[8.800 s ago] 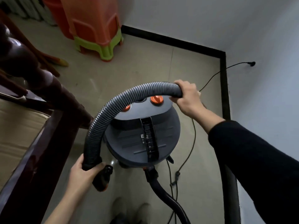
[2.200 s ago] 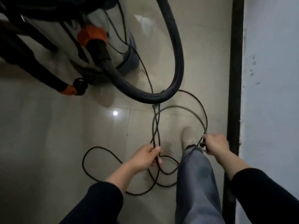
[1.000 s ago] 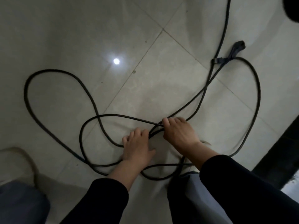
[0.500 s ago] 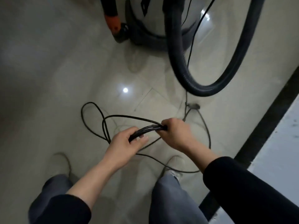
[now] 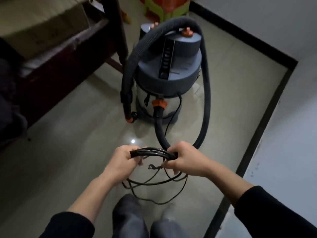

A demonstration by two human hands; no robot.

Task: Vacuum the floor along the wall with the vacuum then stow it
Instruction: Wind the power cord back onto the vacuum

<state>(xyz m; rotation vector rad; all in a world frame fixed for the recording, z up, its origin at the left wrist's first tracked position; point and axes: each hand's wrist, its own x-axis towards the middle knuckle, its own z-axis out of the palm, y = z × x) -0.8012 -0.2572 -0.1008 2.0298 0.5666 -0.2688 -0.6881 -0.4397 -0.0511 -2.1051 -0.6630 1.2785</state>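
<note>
Head view looks down at both hands held close together above the tiled floor, with a gathered bundle of black power cord stretched between them. Left hand has its fingers curled round the left end of the bundle, and right hand is closed in a fist round the right end, so the short run of stacked strands spans the gap from one grip to the other. Below the hands, looser loops of the same cord hang down and trail over the floor just ahead of the person's grey-trousered legs. The vacuum, a canister with a dark grey lid and a pale metal drum, stands upright on the floor farther off, straight beyond the hands and well apart from them. Its black ribbed hose leaves an orange collar on the near side of the drum, dips toward the hands, swings right, arches over the lid and drops down the left side. A black baseboard and white wall run along the right. Dark wooden furniture sits at the left, and orange and green plastic stools at the far end.
</note>
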